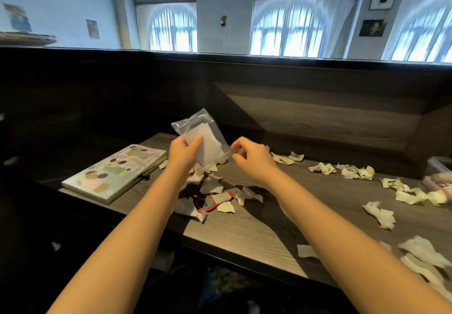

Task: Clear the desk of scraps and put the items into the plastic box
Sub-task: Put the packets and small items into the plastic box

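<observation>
A clear plastic bag (195,124) with white paper inside is held upright above the desk. My left hand (183,153) grips its lower left side, thumb on the front. My right hand (252,158) pinches the bag's lower right corner. Beneath the bag lies a pile of torn paper scraps (220,191), and red-handled scissors (210,207) are partly buried under it. More scraps (354,170) are strewn to the right over the grey wooden desk (244,235). The plastic box (440,164) shows only partly at the right edge.
An illustrated book (115,171) lies flat at the desk's left end. A dark raised partition (318,118) runs behind the desk. Larger paper pieces (420,252) lie near the front right. A pink item (437,184) sits by the box.
</observation>
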### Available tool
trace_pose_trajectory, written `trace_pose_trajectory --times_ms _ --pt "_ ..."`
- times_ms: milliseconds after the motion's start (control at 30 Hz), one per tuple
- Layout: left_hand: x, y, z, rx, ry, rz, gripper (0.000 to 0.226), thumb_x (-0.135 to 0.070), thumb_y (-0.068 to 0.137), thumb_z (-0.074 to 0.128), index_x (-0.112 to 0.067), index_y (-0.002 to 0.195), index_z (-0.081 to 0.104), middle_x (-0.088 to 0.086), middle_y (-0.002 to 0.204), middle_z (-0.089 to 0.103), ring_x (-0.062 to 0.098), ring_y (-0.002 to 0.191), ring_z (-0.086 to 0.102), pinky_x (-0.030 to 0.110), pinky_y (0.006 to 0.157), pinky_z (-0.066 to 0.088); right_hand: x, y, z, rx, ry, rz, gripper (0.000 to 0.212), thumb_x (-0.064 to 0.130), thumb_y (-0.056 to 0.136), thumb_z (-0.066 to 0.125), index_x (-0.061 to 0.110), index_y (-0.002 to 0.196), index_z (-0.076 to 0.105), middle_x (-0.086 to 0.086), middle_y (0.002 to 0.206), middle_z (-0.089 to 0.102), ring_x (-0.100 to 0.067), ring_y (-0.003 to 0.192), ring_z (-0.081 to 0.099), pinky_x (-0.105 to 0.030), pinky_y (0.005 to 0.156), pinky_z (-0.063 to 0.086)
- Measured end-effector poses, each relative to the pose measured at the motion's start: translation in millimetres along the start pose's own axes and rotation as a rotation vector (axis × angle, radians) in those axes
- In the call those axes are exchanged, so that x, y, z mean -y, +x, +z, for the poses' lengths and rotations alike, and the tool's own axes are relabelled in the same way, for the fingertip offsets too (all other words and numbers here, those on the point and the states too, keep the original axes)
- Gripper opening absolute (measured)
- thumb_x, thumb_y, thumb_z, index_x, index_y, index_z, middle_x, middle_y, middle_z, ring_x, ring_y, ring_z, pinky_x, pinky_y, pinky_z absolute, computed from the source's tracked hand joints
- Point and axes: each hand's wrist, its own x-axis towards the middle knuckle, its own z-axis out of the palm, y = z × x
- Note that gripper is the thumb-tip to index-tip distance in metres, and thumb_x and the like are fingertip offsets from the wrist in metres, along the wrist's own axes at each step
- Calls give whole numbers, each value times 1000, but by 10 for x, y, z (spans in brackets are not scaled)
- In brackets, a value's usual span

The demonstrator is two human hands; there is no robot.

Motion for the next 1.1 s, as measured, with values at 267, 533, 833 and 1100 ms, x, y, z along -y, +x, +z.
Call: trace_pose_trajectory --times_ms 267,533,833,1100 --pt "404 -261 -770 -246 9 -116 15 -23 94 50 -8 95 49 11 95 51 24 89 49 31 66 40 232 -288 382 479 -379 -39 47 50 84 62 23 121 57 -3 121 50 -21 112 46 -36 92 45" --pt "553 -355 -886 -202 65 -126 12 -18 92 51 -6 93 52 9 91 54 22 86 51 35 77 42 274 -193 522 527 -307 131 54 41 77 74 17 120 52 -6 124 51 -22 111 48 -33 90 43" --pt "581 -367 -883 -180 67 -96 21 -18 92 52 -4 105 58 10 99 58 22 91 55 32 75 45 142 -34 645 404 -292 175 32 42 85 64 20 108 59 -2 105 61 -21 99 57 -38 89 50" --pt "532 -395 -900 -217 7 -63 26 -21 89 58 -22 66 47 10 81 54 21 78 52 39 71 48 160 -38 527 -32 -126 151 22 34 96 47 19 108 58 -7 106 64 -25 95 59 -46 85 52"
